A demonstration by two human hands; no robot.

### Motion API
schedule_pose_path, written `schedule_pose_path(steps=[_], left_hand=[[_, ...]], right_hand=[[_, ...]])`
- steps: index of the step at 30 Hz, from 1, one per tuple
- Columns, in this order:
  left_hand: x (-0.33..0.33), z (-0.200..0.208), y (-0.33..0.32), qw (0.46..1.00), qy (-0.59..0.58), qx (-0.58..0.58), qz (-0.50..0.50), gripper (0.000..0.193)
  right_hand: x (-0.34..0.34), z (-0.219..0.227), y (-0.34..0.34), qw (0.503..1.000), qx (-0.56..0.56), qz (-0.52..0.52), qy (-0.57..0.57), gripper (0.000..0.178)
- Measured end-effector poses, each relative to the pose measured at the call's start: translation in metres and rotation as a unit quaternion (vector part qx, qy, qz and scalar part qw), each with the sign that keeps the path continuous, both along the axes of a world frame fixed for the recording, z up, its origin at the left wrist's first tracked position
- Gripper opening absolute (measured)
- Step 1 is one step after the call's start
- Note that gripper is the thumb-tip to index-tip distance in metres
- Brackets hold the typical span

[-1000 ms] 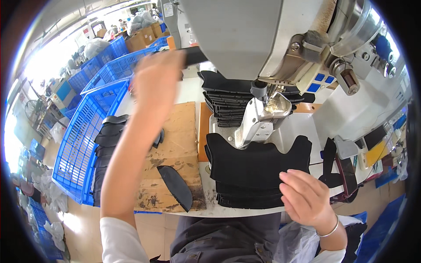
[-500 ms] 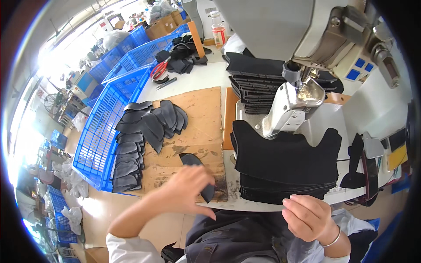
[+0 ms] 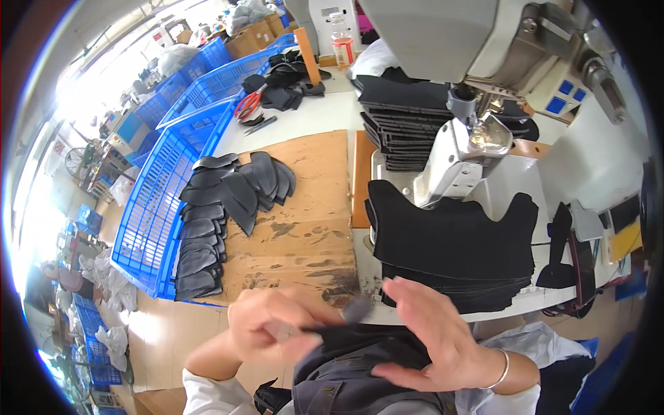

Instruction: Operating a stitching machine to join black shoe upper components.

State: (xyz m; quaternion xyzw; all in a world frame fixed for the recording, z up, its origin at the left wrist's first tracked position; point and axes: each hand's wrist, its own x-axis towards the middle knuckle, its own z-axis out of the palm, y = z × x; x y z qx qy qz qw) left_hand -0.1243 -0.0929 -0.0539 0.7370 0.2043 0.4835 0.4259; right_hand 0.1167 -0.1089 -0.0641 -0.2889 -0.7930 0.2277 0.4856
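Over the table's front edge, my left hand (image 3: pixel 273 319) pinches a dark curved piece (image 3: pixel 357 310) between thumb and fingers; motion smears both. My right hand (image 3: pixel 443 339), wearing a bracelet, faces it with fingers stretched and thumb apart, holding nothing. Just beyond the right hand lies a stack of black cut fabric panels (image 3: pixel 453 238), notched along the far edge. More curved dark pieces (image 3: pixel 200 238) overlap in rows on the left side of a stained cardboard sheet (image 3: pixel 311 200).
A sewing machine (image 3: pixel 456 155) stands behind the panels, beside another pile of black pieces (image 3: pixel 401 121). Blue crates (image 3: pixel 149 214) line the left side. Red-handled scissors (image 3: pixel 249 104), a bottle (image 3: pixel 342 45) and an upright wooden strip (image 3: pixel 306 57) are farther back.
My left hand has lifted the single curved piece off the cardboard and brought it nearer my body. My right hand has moved left toward it, fingers opening out.
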Motion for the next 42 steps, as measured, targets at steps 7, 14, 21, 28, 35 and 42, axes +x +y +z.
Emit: schedule_pose_path(steps=[7, 14, 21, 28, 35, 42], left_hand=[[0.043, 0.032, 0.018, 0.992, 0.020, 0.122, -0.007, 0.016], [0.085, 0.039, 0.076, 0.919, 0.199, 0.274, 0.204, 0.032], [0.108, 0.027, 0.098, 0.951, 0.278, -0.067, -0.114, 0.031], [0.116, 0.011, 0.100, 0.910, 0.412, 0.033, -0.035, 0.043], [0.115, 0.010, 0.101, 0.909, 0.416, 0.031, -0.022, 0.045], [0.116, 0.010, 0.100, 0.903, 0.429, 0.027, -0.019, 0.042]], right_hand=[[0.058, 0.012, 0.000, 0.953, -0.272, 0.118, -0.069, 0.041], [0.099, 0.056, 0.040, 0.962, -0.257, -0.042, -0.085, 0.023], [0.100, 0.054, 0.052, 0.906, -0.423, -0.004, -0.037, 0.024], [0.093, 0.036, 0.059, 0.908, -0.369, -0.076, -0.186, 0.030], [0.089, 0.039, 0.058, 0.910, -0.356, -0.104, -0.186, 0.033], [0.087, 0.040, 0.060, 0.897, -0.387, -0.112, -0.183, 0.031]])
